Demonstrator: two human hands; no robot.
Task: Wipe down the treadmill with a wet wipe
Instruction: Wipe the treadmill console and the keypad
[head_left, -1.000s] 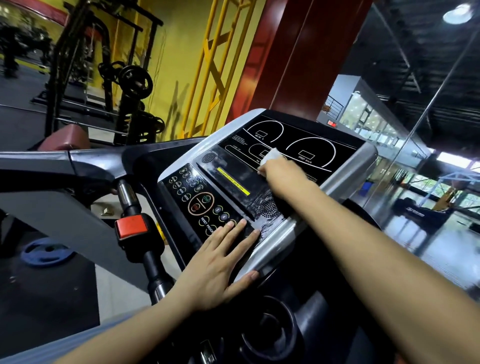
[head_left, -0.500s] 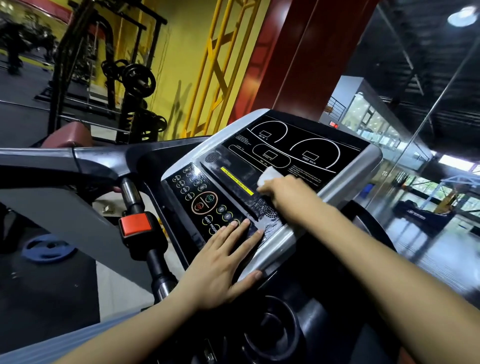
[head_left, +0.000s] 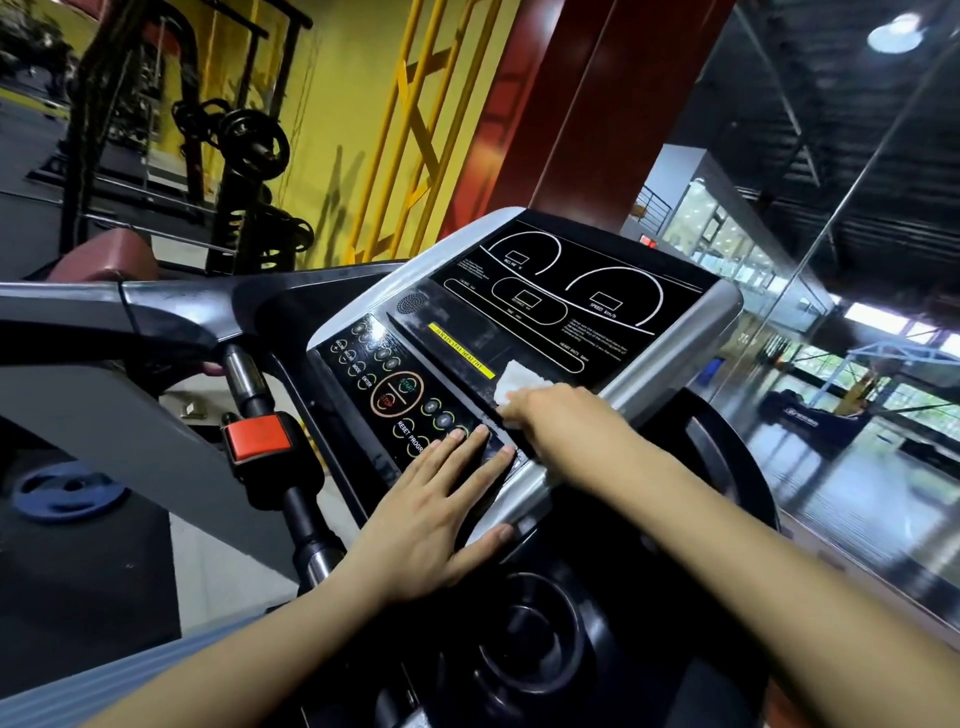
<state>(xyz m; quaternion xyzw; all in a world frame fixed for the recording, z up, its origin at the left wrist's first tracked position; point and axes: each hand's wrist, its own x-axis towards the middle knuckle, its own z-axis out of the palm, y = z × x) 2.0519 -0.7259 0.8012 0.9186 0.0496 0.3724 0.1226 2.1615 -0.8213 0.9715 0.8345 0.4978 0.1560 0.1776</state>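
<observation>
Wet wipe: a white, crumpled wet wipe (head_left: 517, 383) lies on the black face of the treadmill console (head_left: 675, 332), just below the yellow warning strip (head_left: 460, 349) and right of the round start/stop buttons (head_left: 397, 393).
Right hand: the right hand (head_left: 553, 410) covers the wipe's near edge with fingers curled onto it, pressing it to the panel.
Left hand: the left hand (head_left: 441, 504) lies flat with fingers spread on the console's lower corner, thumb on the silver rim.
Console look: glossy black display with white dial outlines, silver frame, smeared patches near the wipe.
Edges and room: bare display stretches above the wipe; a glass wall (head_left: 831, 364) stands close on the right; the handrail (head_left: 130, 306) and red safety clip (head_left: 258, 440) flank the left.
</observation>
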